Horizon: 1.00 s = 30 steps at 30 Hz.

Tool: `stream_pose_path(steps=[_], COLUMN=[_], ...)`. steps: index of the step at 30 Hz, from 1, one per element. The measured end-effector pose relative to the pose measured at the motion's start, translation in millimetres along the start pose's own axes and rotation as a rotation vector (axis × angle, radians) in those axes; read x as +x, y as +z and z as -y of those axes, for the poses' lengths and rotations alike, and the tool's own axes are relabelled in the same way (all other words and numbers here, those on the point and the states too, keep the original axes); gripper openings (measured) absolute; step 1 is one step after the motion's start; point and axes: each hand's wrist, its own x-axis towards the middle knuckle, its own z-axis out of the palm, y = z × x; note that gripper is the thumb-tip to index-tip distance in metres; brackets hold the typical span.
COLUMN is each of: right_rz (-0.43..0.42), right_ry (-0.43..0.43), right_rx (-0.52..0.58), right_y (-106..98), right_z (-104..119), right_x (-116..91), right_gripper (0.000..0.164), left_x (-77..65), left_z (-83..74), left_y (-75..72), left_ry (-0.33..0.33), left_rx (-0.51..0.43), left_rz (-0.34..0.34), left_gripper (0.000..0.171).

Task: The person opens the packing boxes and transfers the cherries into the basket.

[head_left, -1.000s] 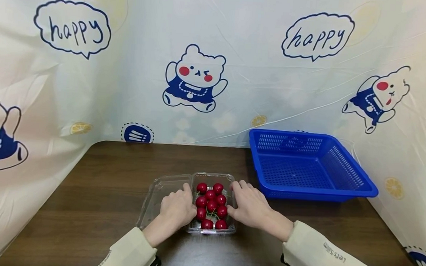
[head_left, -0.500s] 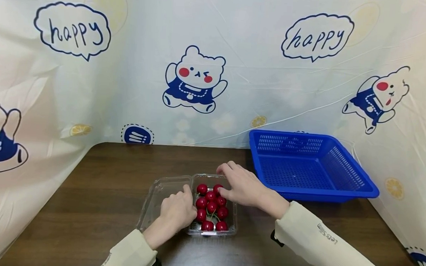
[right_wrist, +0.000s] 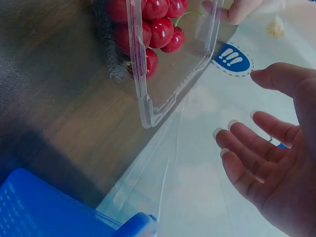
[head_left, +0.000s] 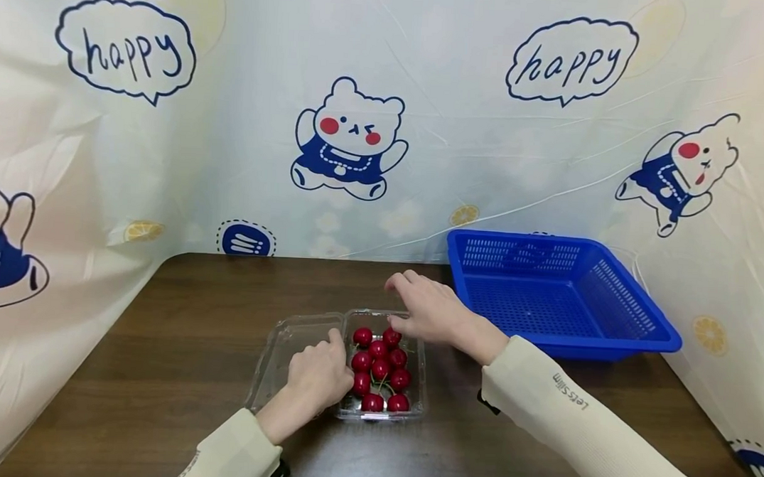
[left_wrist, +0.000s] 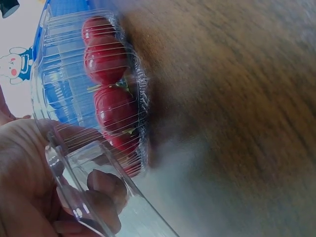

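A clear plastic clamshell box [head_left: 380, 416] stands on the table with its lid [head_left: 279, 351] folded out to the left. Inside lie several dark red cherries [head_left: 380, 368], some with green stems. My left hand [head_left: 317, 374] grips the box at the edge between base and lid; in the left wrist view its fingertips [left_wrist: 106, 185] show curled behind the clear plastic. Over the far right corner of the box hovers my right hand [head_left: 426, 308], fingers spread and loosely bent. The right wrist view shows nothing between that hand's fingers [right_wrist: 242, 170] and thumb.
A blue perforated basket [head_left: 566, 342] stands at the back right of the brown wooden table [head_left: 179, 343], close to the right forearm. A printed cloth [head_left: 439, 113] with cartoon bears hangs behind and along both sides.
My right hand has left the right side of the box and moved up and leftward to its far right corner, fingers spreading. The left hand stays put; the cherries look unchanged.
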Motion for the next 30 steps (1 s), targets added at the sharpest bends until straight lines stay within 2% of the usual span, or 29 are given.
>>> stream_pose_path(steps=[16, 21, 30], right_rz=[0.113, 0.147, 0.119], right_ry=[-0.071, -0.120, -0.200], right_rx=[-0.015, -0.059, -0.132], right_y=[36.6, 50.1, 65.8], right_z=[12.3, 15.9, 18.5], right_x=[-5.1, -8.0, -12.8], right_gripper=[0.041, 0.038, 0.023], left_x=[0.1, -0.2, -0.6], left_z=[1.2, 0.4, -0.2], left_y=[-0.5, -0.9, -1.0], left_ry=[-0.002, -0.005, -0.008], left_rx=[0.010, 0.012, 0.011], left_rz=[0.024, 0.016, 0.019], left_gripper=[0.050, 0.044, 0.039])
